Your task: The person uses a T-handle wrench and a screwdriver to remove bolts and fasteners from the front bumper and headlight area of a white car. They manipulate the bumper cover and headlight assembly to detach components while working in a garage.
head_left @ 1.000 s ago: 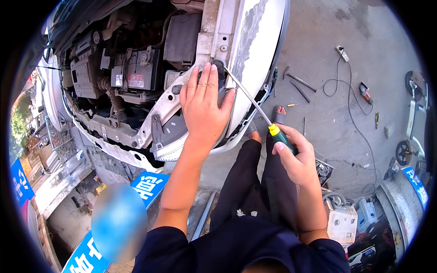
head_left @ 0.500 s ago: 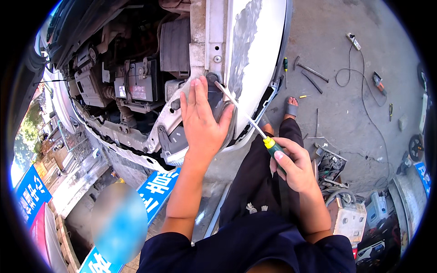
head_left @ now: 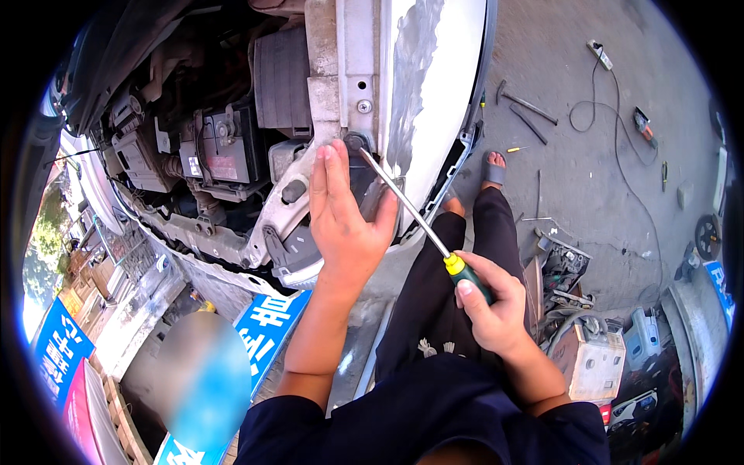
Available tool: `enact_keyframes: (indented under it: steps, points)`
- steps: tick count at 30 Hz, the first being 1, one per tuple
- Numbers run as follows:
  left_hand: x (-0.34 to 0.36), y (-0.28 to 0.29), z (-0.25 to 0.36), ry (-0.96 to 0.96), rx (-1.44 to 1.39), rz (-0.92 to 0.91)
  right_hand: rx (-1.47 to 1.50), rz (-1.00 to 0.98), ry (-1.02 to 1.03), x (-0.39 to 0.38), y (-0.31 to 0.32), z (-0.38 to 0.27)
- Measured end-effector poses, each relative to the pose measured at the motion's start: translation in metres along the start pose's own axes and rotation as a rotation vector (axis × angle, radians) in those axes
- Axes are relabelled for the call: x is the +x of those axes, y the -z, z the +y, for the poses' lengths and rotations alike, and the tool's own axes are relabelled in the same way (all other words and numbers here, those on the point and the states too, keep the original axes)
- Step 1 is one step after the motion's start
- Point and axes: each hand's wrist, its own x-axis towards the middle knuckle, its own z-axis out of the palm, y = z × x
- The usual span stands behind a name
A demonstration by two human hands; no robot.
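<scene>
My right hand (head_left: 496, 306) is wrapped round the green and yellow handle of a long screwdriver (head_left: 418, 217). Its steel shaft slants up to the left, and the tip is at or close to a dark round fastener (head_left: 356, 142) beside the car's front corner. Lying flat with its fingers stretched, my left hand (head_left: 346, 221) rests on the headlight (head_left: 298, 252) area, just below the fastener and left of the shaft. The white fender (head_left: 446, 77), with a grey sanded patch, curves up beyond both hands.
The uncovered engine bay with a battery (head_left: 225, 143) lies to the left. On the concrete floor at right are a hammer (head_left: 528, 105), a power strip (head_left: 599, 54) with its cord, and an angle grinder (head_left: 644, 126). A metal box (head_left: 589, 360) stands at lower right. A blurred person (head_left: 205, 380) is at lower left.
The screwdriver's handle has moved slightly down with my right hand, and its tip sits a little to the left. My left hand stays on the headlight area; the view has shifted slightly.
</scene>
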Motion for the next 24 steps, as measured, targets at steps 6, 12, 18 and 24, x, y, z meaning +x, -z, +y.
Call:
enact_keyframes:
  steps: [6,12,18,24]
  points:
    - [0.000,0.000,-0.002,0.004,-0.037,0.010,0.888,0.002,-0.359,0.055,-0.018,-0.049]
    - [0.000,-0.001,-0.001,-0.002,0.033,0.023,0.592,-0.083,-0.165,-0.001,-0.023,-0.053]
    - [-0.001,-0.002,0.000,0.019,-0.011,0.005,0.541,-0.079,-0.362,-0.029,-0.008,-0.020]
    - [-0.001,-0.002,-0.001,0.015,-0.001,0.016,0.526,-0.040,-0.326,-0.019,-0.017,-0.011]
